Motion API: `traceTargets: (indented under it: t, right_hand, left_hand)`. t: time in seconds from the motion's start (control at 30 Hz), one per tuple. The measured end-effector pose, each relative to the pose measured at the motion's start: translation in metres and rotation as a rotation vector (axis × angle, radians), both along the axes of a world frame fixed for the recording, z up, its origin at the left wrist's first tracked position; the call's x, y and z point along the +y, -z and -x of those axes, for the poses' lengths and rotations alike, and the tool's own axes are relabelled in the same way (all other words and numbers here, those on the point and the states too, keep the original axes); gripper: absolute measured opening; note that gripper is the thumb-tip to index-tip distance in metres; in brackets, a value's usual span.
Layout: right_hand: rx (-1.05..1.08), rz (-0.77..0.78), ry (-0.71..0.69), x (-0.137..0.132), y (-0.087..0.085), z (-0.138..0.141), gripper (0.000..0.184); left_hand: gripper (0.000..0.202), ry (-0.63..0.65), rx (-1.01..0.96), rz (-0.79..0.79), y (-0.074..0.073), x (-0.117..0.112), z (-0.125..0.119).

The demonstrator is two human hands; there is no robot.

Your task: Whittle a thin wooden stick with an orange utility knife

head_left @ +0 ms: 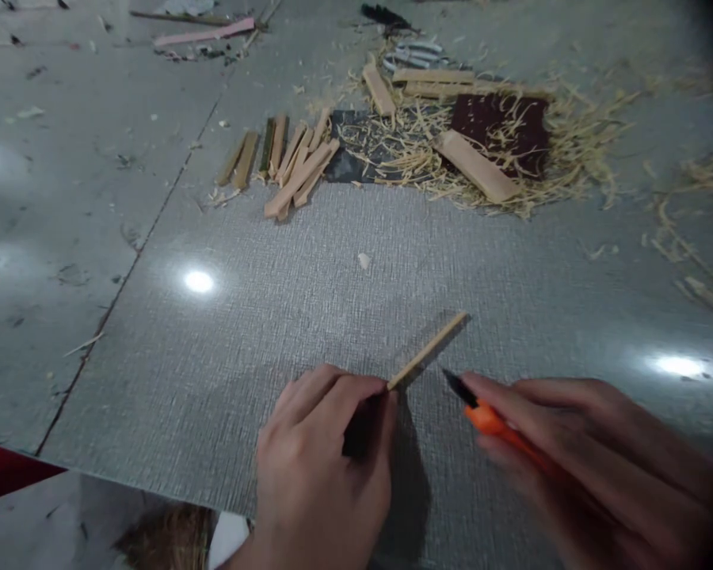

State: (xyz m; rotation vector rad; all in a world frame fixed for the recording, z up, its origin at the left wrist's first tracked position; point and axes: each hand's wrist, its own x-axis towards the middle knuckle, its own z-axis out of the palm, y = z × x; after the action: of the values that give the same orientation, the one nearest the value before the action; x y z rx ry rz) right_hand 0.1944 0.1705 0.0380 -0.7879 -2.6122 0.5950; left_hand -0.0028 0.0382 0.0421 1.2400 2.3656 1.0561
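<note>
My left hand (324, 451) is closed around the near end of a thin wooden stick (431, 348), which points up and to the right over the grey textured mat (261, 317). My right hand (588, 451) grips an orange utility knife (487, 416). Its dark blade tip sits just right of the stick, close to my left fingers but apart from the wood.
At the far side lie a row of split wooden strips (291, 162), wider wood pieces (475, 166), a dark sheet (502, 131) and a heap of pale shavings (564, 158). More shavings are scattered at the right (689, 253). A red edge (5, 471) shows at lower left.
</note>
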Motion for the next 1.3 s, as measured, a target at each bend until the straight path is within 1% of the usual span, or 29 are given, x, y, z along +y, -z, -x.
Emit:
traceTargets:
  t: [0.07,0.17,0.27,0.43,0.53,0.63,0.73,0.87,0.93,1.2,1.3]
  right_hand:
    - [-0.033,-0.003,-0.069,-0.01,-0.004,0.011,0.044]
    - [-0.042,-0.074,-0.129,-0.013,-0.005,0.018,0.045]
    - [-0.064,-0.112,-0.117,-0.013,-0.003,0.02,0.041]
    - [-0.114,-0.079,-0.133,-0.017,-0.004,0.023,0.039]
    - [-0.164,-0.081,-0.152,-0.018,-0.004,0.024,0.041]
    - [-0.172,-0.083,-0.151,-0.019,-0.003,0.026,0.041]
    - [-0.169,-0.068,-0.13,-0.021,-0.002,0.026,0.039]
    - [-0.194,-0.139,-0.09,-0.024,-0.002,0.026,0.04]
    - [-0.206,-0.175,-0.099,-0.024,-0.003,0.026,0.042]
    - [-0.162,-0.325,-0.157,-0.017,-0.007,0.032,0.037]
    - [-0.156,-0.344,-0.176,-0.013,-0.01,0.038,0.04]
  left_hand:
    - [0.013,-0.018,0.017,-0.001,0.0,0.001,-0.001]
    - [0.014,-0.022,0.023,-0.009,0.001,0.002,-0.002]
    - [0.015,-0.008,0.018,-0.016,0.002,0.0,-0.002]
    - [0.017,0.005,0.025,-0.001,0.002,-0.001,-0.002]
    - [0.017,-0.016,0.038,-0.023,0.003,0.0,-0.002]
    - [0.02,-0.033,0.06,-0.032,0.004,0.001,-0.003]
    - [0.024,-0.009,0.078,-0.049,0.005,0.001,-0.003]
    - [0.022,0.031,0.091,-0.039,0.003,0.004,-0.001]
    - [0.02,0.04,0.098,-0.017,0.002,0.006,0.0]
    - [0.019,0.019,0.08,0.029,0.002,0.011,-0.002]
    - [0.019,-0.002,0.082,0.04,0.003,0.013,-0.002]
